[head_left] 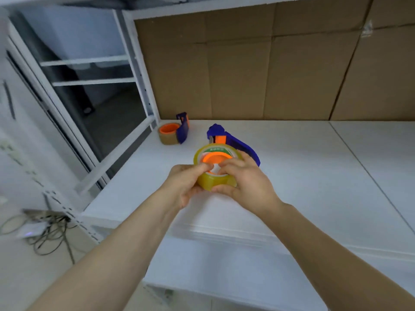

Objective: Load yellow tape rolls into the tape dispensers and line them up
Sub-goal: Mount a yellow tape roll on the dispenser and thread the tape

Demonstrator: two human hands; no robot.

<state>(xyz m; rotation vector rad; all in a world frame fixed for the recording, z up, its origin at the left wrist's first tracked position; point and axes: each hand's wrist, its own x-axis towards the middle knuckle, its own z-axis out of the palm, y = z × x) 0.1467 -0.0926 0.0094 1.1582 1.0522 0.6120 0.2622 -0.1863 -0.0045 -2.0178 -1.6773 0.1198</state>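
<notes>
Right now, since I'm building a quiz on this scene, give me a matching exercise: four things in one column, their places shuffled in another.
1. yellow tape roll
2. far dispenser
3. cables
4. cardboard

A. on the floor, left
B. back-left corner of the white shelf
C. upright behind the shelf
D. gripped by left hand and right hand

Pairs: 1-D, 2-B, 3-A, 4-C.

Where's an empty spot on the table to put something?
Bare: the white table right of the right hand, up to the cardboard wall, and the near strip under the arms. Crowded: the back left by the loaded dispenser, and the middle, where the left hand also grips the yellow tape roll on the blue dispenser.
</notes>
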